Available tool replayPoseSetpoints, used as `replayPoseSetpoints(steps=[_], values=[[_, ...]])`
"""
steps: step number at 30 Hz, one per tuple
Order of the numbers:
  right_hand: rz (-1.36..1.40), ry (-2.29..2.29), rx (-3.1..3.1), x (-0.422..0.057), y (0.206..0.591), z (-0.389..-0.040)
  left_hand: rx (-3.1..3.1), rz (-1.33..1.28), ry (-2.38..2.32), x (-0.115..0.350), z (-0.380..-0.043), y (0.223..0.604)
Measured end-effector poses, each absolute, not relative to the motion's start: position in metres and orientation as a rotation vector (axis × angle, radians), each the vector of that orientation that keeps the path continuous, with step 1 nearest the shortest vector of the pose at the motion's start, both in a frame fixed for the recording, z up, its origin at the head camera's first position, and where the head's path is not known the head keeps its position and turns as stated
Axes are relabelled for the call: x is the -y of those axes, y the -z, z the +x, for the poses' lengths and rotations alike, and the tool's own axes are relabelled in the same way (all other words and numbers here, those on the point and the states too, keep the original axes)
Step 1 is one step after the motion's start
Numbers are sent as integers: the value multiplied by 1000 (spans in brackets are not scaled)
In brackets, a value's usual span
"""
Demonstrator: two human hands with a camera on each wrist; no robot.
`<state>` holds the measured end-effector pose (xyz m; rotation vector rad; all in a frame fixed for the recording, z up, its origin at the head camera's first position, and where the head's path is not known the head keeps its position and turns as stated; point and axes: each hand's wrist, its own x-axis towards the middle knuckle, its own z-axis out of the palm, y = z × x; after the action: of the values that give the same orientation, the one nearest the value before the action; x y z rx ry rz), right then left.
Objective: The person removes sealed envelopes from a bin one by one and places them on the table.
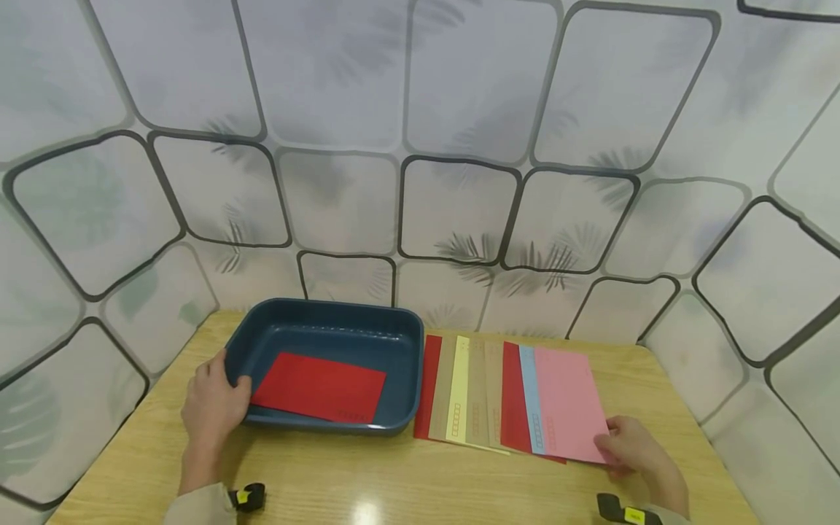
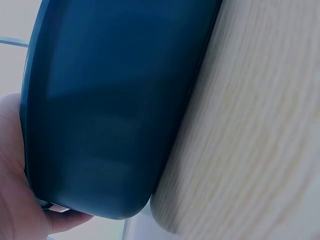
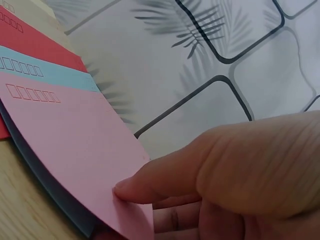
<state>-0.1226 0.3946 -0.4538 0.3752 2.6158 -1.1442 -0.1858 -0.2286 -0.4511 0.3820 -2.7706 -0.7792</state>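
Note:
My left hand (image 1: 215, 399) grips the left front rim of a dark blue plastic basin (image 1: 344, 315), thumb over the edge; the left wrist view has the basin's outer wall (image 2: 115, 115) close up. Flat inside the basin lies a red envelope (image 1: 321, 386). At the right, my right hand (image 1: 633, 446) pinches the lower right corner of a pink envelope (image 1: 571, 401), with the thumb (image 3: 145, 182) on top and fingers below. The pink envelope is topmost in an overlapping row. Beneath its lifted edge, a dark surface (image 3: 47, 187) shows.
Left of the pink envelope fan out a light blue envelope (image 1: 531, 408), a red one (image 1: 514, 394), several brown ones and a yellow one (image 1: 458, 394), with another red envelope (image 1: 428, 386) beside the basin. Patterned curtain (image 1: 459, 211) surrounds the wooden table (image 1: 367, 481).

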Motion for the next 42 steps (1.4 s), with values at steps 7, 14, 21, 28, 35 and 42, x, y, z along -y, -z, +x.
replayPoseSetpoints(steps=[7, 14, 21, 28, 35, 42], values=[[378, 1123, -2619, -401, 449, -122, 2777, 383, 783, 229, -187, 451], [404, 1173, -2584, -400, 441, -118, 2800, 393, 777, 231, -188, 450], [416, 1176, -2603, -402, 440, -118, 2797, 392, 769, 229, -187, 449], [360, 1148, -2632, -400, 437, -119, 2799, 394, 773, 229, -187, 448], [181, 1025, -2773, -398, 435, -120, 2785, 394, 768, 228, -186, 450], [117, 973, -2825, -392, 434, -121, 2788, 390, 762, 228, -186, 451]])
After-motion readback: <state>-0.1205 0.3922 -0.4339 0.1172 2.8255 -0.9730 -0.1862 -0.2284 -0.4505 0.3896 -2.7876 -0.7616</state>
